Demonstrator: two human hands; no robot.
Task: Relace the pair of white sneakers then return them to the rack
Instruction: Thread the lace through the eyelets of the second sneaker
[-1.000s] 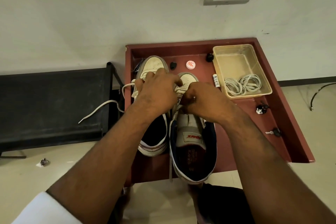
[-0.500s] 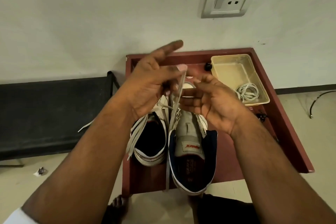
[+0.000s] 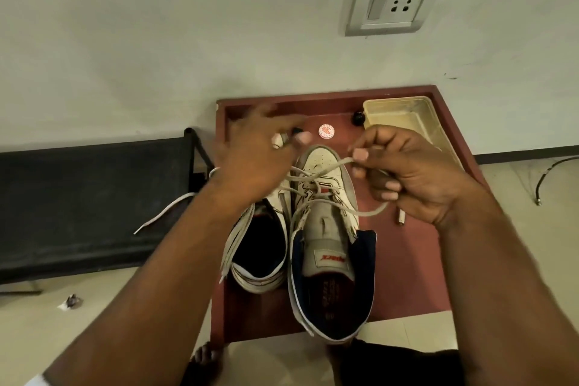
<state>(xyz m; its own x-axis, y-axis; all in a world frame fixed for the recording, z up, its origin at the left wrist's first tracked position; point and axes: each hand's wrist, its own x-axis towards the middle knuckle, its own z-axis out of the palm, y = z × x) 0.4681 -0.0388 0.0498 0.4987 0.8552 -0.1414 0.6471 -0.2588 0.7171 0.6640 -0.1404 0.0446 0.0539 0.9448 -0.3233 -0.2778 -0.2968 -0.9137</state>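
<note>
Both hands have parted since a moment ago, the right hand (image 3: 416, 172) pinching the grey-white flat lace (image 3: 329, 168) taut over the near white leather sneaker (image 3: 326, 229) on the maroon wooden table (image 3: 404, 276), the blurred left hand (image 3: 260, 160) seemingly curled on its other end, tightening a crossing.

Both my forearms reach forward. Right hand (image 3: 410, 175) curled, thumb and forefinger pinching a lace (image 3: 332, 166) at the tips. Left hand (image 3: 253, 157) blurred, fingers bent; grip unclear.

Two white sneakers (image 3: 326, 229) stand side by side, laces (image 3: 326, 169) loose.
</note>
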